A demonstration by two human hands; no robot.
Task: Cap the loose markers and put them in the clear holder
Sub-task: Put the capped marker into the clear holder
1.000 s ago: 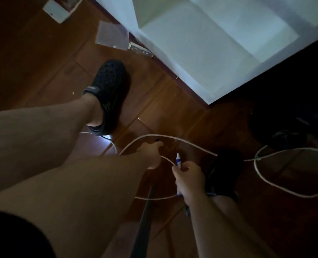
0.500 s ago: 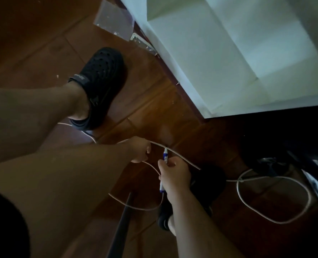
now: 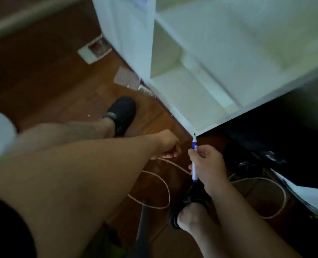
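Note:
My right hand point(image 3: 209, 165) grips a white and blue marker point(image 3: 194, 146) upright, above the wooden floor. Its dark tip is bare and points up toward the corner of the white shelf unit. My left hand point(image 3: 168, 146) hovers just left of the marker, a short gap away, with its fingers curled shut. Nothing shows inside that fist. No cap and no clear holder are in view.
A white shelf unit point(image 3: 191, 86) stands ahead on the wooden floor. A white cord point(image 3: 166, 185) loops on the floor under my hands. My feet in black shoes point(image 3: 122, 114), a dark pole point(image 3: 142, 222), a plastic bag point(image 3: 126, 79) and dark objects at the right point(image 3: 257, 157) surround them.
The view has tilted up, showing more of the shelf. My right hand has lifted the marker, and more of its barrel shows. My left hand stays curled beside it.

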